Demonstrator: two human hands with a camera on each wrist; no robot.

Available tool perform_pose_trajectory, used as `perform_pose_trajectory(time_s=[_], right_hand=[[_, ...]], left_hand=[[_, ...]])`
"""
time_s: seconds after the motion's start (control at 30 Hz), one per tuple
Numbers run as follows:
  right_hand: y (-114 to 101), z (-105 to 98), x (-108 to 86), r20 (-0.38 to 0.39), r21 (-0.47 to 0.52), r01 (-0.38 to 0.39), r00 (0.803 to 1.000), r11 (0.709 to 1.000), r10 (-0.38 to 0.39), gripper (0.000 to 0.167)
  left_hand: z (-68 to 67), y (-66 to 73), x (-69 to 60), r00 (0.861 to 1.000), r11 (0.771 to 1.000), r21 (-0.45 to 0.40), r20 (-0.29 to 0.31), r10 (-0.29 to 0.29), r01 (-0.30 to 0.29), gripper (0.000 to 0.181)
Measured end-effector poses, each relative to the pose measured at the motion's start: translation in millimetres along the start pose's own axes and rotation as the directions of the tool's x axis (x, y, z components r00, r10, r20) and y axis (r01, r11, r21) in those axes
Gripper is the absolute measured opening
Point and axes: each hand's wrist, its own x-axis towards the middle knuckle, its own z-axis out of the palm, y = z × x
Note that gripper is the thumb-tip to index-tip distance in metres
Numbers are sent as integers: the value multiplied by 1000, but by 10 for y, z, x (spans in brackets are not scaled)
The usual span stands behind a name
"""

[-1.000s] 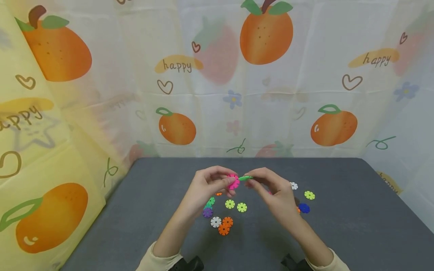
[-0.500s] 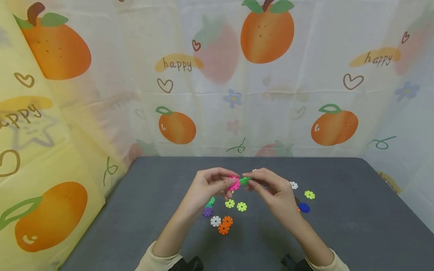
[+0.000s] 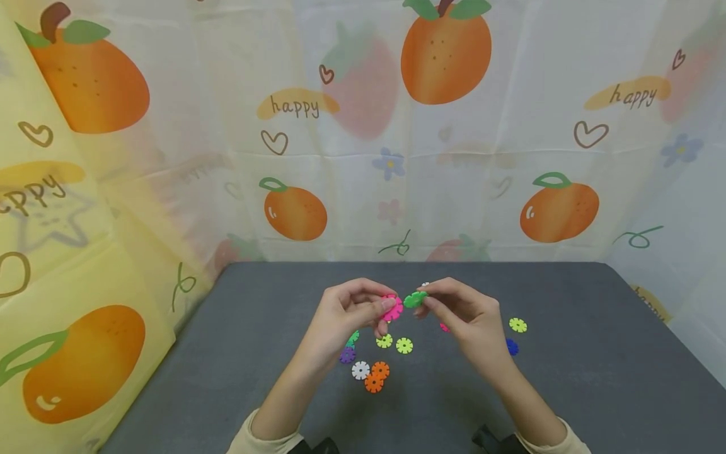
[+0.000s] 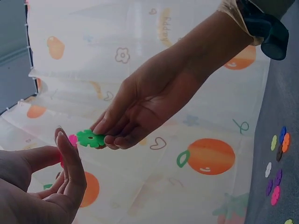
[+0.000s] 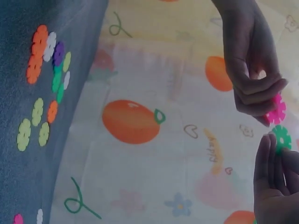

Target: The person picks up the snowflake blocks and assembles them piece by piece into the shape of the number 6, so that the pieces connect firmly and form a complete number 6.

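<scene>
Between the thumb and fingers of my left hand (image 3: 350, 310) is a pink notched plastic disc (image 3: 396, 309), partly covered by the fingers. My right hand (image 3: 466, 310) pinches a green notched disc (image 3: 414, 300) by its right side. Both discs are held up above the table, edge to edge; in the head view a slight gap shows between them. From the left wrist, the green disc (image 4: 90, 138) hides part of the pink one (image 4: 72, 140). In the right wrist view the pink disc (image 5: 277, 110) sits just above the green disc (image 5: 282, 137).
Loose notched discs lie on the dark grey table (image 3: 255, 353): orange (image 3: 374, 383), white (image 3: 360, 370), purple (image 3: 348, 355), yellow-green (image 3: 404, 345) and blue (image 3: 512, 347) among them. A fruit-printed cloth (image 3: 351, 176) stands behind and at the sides.
The green disc has turned from nearly edge-on to showing its face. My right hand has drawn it slightly right, off the pink disc's edge. The left hand has barely moved.
</scene>
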Motion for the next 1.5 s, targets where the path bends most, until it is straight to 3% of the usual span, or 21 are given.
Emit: perform_pose_trajectory(time_s=[0.43,0.67,0.93,1.2,1.3,1.4,1.5], right_hand=[[0,4,-17,47,14,47,998,999,-48,24],[4,7,-11,84,34,112,990,993,-114,27],[33,3,-8,88,123,129,986,984,-141,28],[92,54,-13,87,109,130,986,985,-140,26],[103,48,-12,95,73,62,993,995,-69,24],[153,6,9,101,-14,-71,992,997,72,23],[304,-23,13,107,-186,-220,964,958,243,21]], left_hand=[[5,-26,6,1000,999,-28,22,16,-16,21],[18,-40,2,998,999,11,51,37,-38,18],[36,-58,7,998,998,6,20,62,-62,20],[40,-112,31,998,997,26,-6,70,-70,20],[14,-118,50,999,999,18,-10,32,-32,19],[-14,-130,82,1000,1000,23,-18,-7,8,20],[-32,-148,114,999,999,29,-26,-28,29,22]])
